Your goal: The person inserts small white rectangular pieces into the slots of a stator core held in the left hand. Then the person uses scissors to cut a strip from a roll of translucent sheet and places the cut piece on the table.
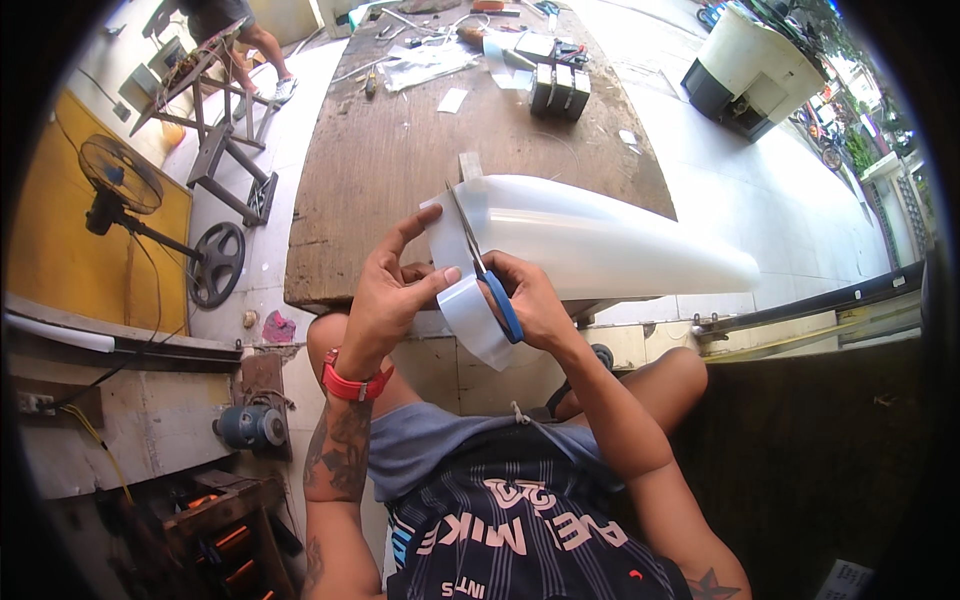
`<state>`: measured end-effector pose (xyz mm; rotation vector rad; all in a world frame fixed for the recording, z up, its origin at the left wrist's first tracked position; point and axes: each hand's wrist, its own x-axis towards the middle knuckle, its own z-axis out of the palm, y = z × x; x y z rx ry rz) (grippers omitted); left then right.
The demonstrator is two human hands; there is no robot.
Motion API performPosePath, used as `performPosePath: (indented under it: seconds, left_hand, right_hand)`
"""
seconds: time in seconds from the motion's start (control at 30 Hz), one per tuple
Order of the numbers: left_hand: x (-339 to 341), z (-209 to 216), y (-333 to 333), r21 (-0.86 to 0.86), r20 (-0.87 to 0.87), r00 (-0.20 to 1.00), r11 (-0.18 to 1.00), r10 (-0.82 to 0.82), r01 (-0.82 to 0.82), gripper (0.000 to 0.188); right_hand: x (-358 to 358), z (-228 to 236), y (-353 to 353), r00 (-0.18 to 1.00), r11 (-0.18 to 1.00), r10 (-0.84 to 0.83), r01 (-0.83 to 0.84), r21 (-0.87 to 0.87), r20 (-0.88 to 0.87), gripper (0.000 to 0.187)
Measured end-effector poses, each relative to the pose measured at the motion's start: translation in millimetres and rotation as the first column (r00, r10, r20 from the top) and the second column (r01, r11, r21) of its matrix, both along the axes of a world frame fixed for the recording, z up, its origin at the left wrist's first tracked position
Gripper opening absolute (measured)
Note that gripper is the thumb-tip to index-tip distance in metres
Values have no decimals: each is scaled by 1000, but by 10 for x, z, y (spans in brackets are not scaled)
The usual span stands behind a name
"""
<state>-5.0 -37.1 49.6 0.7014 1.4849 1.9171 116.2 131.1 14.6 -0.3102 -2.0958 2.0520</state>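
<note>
My right hand (530, 300) is closed round the blue handles of a pair of scissors (505, 305). The blades point away from me and lie along a large translucent white plastic sheet (570, 220), which is rolled over at the right into a long tapering shape. A strip (475, 325) of the sheet curls down on the near side of the blades. My left hand (400, 285) pinches the sheet's left edge between thumb and fingers, with the index finger stretched along it. A red watch is on my left wrist.
The sheet rests on a wooden table (350, 200) and reaches past its right edge. Farther back on it stand dark metal blocks (560, 90) among plastic scraps (420, 68) and tools. A standing fan (120, 180) is at the left; a person's legs (262, 50) show behind it.
</note>
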Motion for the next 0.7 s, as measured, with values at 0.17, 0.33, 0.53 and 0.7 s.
performPosePath:
  seconds: [0.17, 0.33, 0.53, 0.7]
  left_hand:
    - [-183, 175, 179, 23, -100, 994, 999, 42, -40, 74]
    - [-304, 207, 196, -43, -123, 990, 997, 64, -69, 73]
    - [-1222, 483, 122, 82, -182, 954, 970, 239, -228, 67]
    - [-2565, 418, 787, 28, -177, 936, 952, 304, -304, 54]
  right_hand:
    - [-324, 23, 90, 993, 997, -21, 13, -70, -116, 36]
    - [-350, 246, 200, 998, 999, 31, -33, 29, 47, 39]
    - [529, 905, 605, 990, 785, 108, -26, 618, -95, 48]
    - [632, 1075, 1223, 894, 540, -392, 416, 732, -219, 58]
